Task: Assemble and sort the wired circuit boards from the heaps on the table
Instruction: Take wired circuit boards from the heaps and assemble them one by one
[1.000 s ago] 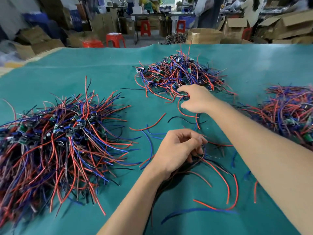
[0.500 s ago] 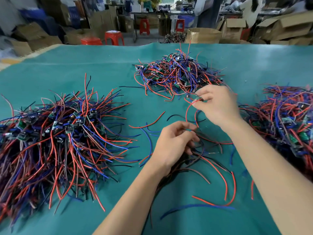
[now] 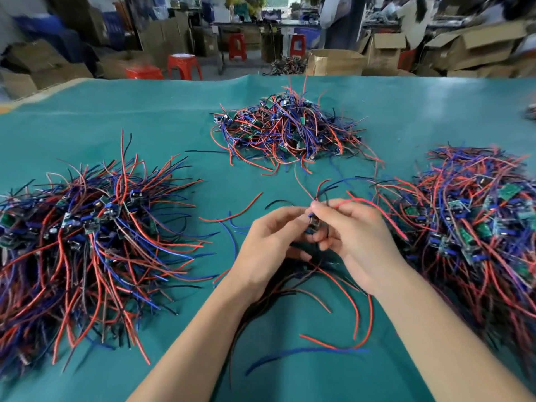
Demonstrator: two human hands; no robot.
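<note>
1. Head view: both hands meet at the centre of the frame, just below the middle, over the teal table cover [image 3: 145, 134]. The left hand [image 3: 271, 245] and the right hand [image 3: 355, 236] are together, fingertips nearly touching.
2. Between them sits one small circuit board [image 3: 313, 223], pinched by curled fingers from both sides. Its red wire [image 3: 374, 207] arcs up and off toward the right of the frame; darker leads hang down below the hands, toward the bottom of the frame.
3. The relation that matters: the board stands roughly upright between the fingertips, its wires running up-and-away and down-and-near. Both hands are equally close to it; the right seems to hold the upper part, the left the lower, though blur makes the exact grip hard to tell.
4. Three heaps surround the hands: the left heap [image 3: 87, 233] at the left of the frame, with wires fanned out; the far heap [image 3: 287, 132] tangled at upper centre; the right heap [image 3: 478, 221] at the right edge.
5. Judgement: once the board is finished, it must travel sideways to one of the side heaps; the right heap lies nearer the right hand, the left heap nearer the left.
</note>
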